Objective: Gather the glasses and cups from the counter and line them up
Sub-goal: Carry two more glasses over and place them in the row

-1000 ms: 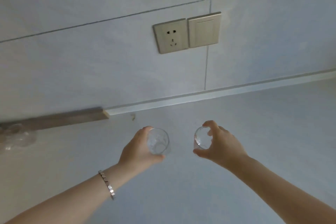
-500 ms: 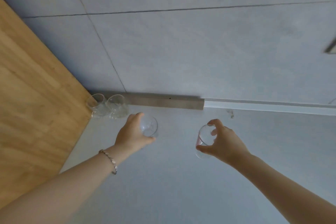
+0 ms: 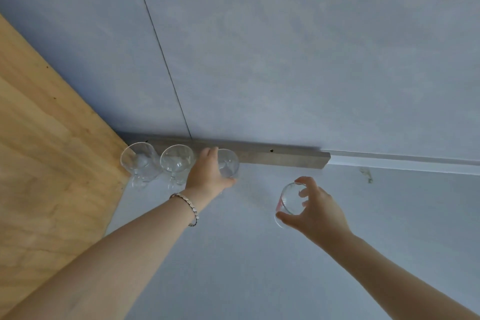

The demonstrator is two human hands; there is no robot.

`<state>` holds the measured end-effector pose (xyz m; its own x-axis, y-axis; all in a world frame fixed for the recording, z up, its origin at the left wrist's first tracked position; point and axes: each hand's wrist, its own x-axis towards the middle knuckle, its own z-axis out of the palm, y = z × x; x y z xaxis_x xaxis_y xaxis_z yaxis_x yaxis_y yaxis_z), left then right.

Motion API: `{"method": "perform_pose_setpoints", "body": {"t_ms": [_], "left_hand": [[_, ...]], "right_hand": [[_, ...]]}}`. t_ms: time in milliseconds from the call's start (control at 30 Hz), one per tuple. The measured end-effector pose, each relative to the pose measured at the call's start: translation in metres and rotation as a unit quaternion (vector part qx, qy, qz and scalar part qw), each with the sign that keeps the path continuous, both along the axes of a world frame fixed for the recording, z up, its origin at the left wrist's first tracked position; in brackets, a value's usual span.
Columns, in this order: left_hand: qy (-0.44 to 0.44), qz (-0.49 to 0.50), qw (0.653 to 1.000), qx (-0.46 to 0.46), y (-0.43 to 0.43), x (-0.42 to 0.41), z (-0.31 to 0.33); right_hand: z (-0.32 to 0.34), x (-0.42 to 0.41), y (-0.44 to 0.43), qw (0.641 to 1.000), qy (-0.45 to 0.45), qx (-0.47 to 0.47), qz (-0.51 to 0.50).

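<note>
Two clear stemmed glasses stand side by side at the back left of the pale counter (image 3: 259, 267): one (image 3: 139, 163) against the wooden panel, the other (image 3: 176, 163) just right of it. My left hand (image 3: 207, 176) grips a third clear glass (image 3: 229, 165) right beside that pair, close to the wall strip. My right hand (image 3: 315, 209) holds a fourth clear glass (image 3: 288, 202) with a reddish mark on its side, further right and nearer to me, apart from the row.
A wooden side panel (image 3: 46, 163) bounds the counter on the left. A grey metal strip (image 3: 272, 160) runs along the foot of the tiled wall (image 3: 285, 73). A small dark smudge (image 3: 367, 174) marks the counter's back right.
The view swung left from the wall socket to the wooden panel. My left hand carried its glass left and back, up beside the two standing glasses. My right hand followed with its glass.
</note>
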<state>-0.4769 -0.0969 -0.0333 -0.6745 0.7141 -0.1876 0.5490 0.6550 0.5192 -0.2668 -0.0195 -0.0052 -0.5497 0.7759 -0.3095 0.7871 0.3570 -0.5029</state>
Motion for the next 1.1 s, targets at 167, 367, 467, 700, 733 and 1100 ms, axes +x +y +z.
{"method": "perform_pose_setpoints", "body": {"t_ms": [167, 367, 467, 700, 733, 1100], "left_hand": [[0.012, -0.013, 1.000, 0.026, -0.002, -0.008, -0.014], [0.020, -0.030, 0.999, 0.026, -0.001, -0.012, -0.019], [0.019, -0.031, 0.999, 0.027, 0.000, -0.014, -0.021], [0.037, -0.042, 0.998, -0.031, 0.000, -0.011, -0.017], [0.051, -0.043, 0.997, -0.043, -0.004, -0.006, -0.014], [-0.069, -0.171, 0.973, -0.141, -0.021, 0.135, 0.030]], "right_hand": [[-0.012, -0.054, 0.011, 1.000, 0.020, 0.007, -0.016], [-0.027, -0.106, 0.016, 1.000, 0.012, 0.002, -0.002], [-0.033, -0.116, 0.016, 0.999, 0.035, -0.007, -0.026], [-0.035, -0.089, 0.010, 0.996, 0.006, -0.087, -0.012], [-0.035, -0.077, 0.008, 0.995, -0.032, -0.097, 0.004], [-0.013, 0.105, 0.000, 0.963, -0.205, -0.130, 0.119]]}}
